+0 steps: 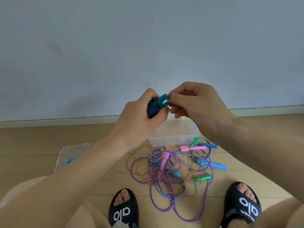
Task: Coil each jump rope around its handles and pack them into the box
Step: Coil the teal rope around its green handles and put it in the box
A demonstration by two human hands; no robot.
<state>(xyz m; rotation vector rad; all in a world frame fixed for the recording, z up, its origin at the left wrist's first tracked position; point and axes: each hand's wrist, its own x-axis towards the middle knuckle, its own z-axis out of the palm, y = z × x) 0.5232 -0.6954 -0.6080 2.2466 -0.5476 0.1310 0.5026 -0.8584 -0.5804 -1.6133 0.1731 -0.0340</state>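
**Teal rope nearly coiled; loose end being tucked above the box**

Head view, hands. A teal jump rope (156,105) is held at mid-frame, raised well above the floor (41,137). The left hand (141,119) is clamped round the wound bundle, fingers and thumb curled about it. The right hand (194,102) is closed in a pinch on the rope's end loop at the bundle's upper right, thumb and forefinger meeting on the strand. The bundle's long axis is seen running from lower left to upper right, so the free end lies toward the right hand, which is judged the one to finish the tuck. The handles are presumed buried inside the coils; they cannot be made out.

Head view, receptacle. A clear plastic box (172,137) is set open on the floor directly below and just beyond the hands, against the wall (148,46). The held bundle therefore has only to be lowered forward and down. What looks like the clear lid (72,153), bearing a blue clip, is laid at the left, partly hidden by the left forearm.

Head view, remaining stock. A tangle of ropes (172,170) is spread on the floor between box and feet: a purple translucent cord, a blue-and-white braided one, and a thin amber one, with pink, blue and green handles among them. None of these is coiled yet.

Head view, periphery. Two black slides (123,209) are worn at the lower edge.
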